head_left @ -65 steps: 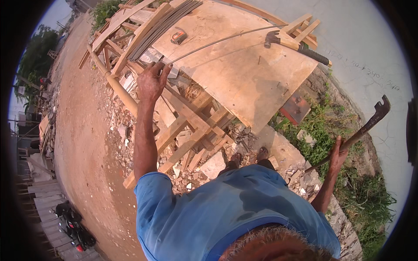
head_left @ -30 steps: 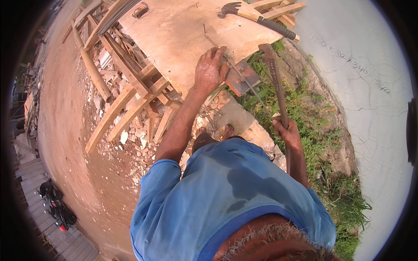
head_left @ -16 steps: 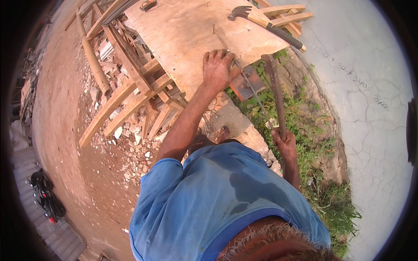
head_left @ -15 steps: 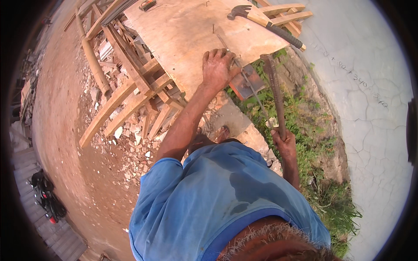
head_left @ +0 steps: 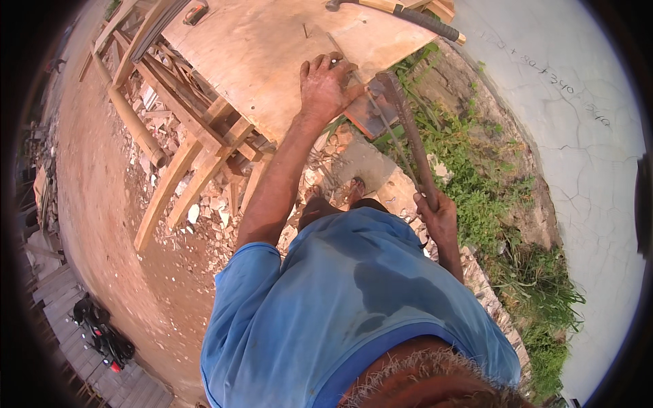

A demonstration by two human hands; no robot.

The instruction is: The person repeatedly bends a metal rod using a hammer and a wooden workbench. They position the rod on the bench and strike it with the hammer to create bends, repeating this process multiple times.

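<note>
My left hand (head_left: pixel 325 88) lies at the near edge of a plywood board (head_left: pixel 265 58), its fingers apart and its thumb stretched out toward the right. Beside its fingers and thumb a thin metal rod (head_left: pixel 383 117) runs from the board toward me. My right hand (head_left: pixel 439 219) is closed around the lower end of a long rusty iron bar (head_left: pixel 410 132), whose far end comes close to the rod near the board's corner. The rod's near end reaches toward my right hand, where the grip hides it. Under the rod sits a dark, reddish-edged plate (head_left: pixel 373 115).
On the board are a hammer (head_left: pixel 428 22), cut off at the top, a tape measure (head_left: pixel 196 13) and an upright nail (head_left: pixel 305 30). Wooden beams (head_left: pixel 180 170) and rubble (head_left: pixel 204 211) lie left. A cracked grey wall (head_left: pixel 578 170) rises right, behind green plants (head_left: pixel 476 197).
The bar's far end has swung left toward the rod, and my right hand has moved slightly nearer to me. My left fingers have spread a little. The whole view has shifted.
</note>
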